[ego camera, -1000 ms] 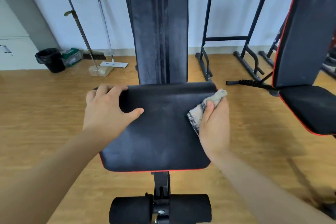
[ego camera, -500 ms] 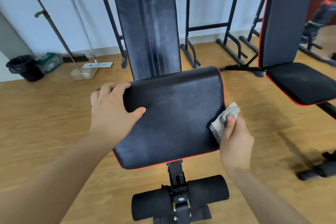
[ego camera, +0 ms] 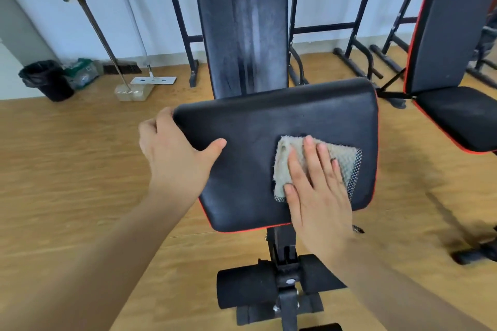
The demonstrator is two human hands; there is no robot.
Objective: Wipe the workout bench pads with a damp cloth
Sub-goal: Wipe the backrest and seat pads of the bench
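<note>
Half a second ago my right hand (ego camera: 317, 191) pinched the cloth (ego camera: 343, 160) against the right edge of the seat pad (ego camera: 255, 129); now it has come up onto the pad's top face and lies flat, fingers straight and slightly spread, pressing the cloth down. The cloth, greyish and fuzzy with a dark mesh border, lies spread on the right half of the seat pad, poking out past my fingertips and on both sides of them. My left hand (ego camera: 172, 153) grips the pad's far left corner as before, thumb lying on top and fingers wrapped over the edge. The black pad has red piping along its near rim. Behind it the back pad (ego camera: 242, 21) stands steeply raised, with pale streaks down its middle. Below the seat, two foam rollers (ego camera: 247, 287) sit on either side of the frame post. A second bench (ego camera: 457, 115) stands to my right on the wooden floor (ego camera: 80, 169). By the wall on the left are a black bin (ego camera: 45, 79) and a flat mop (ego camera: 153, 79).
</note>
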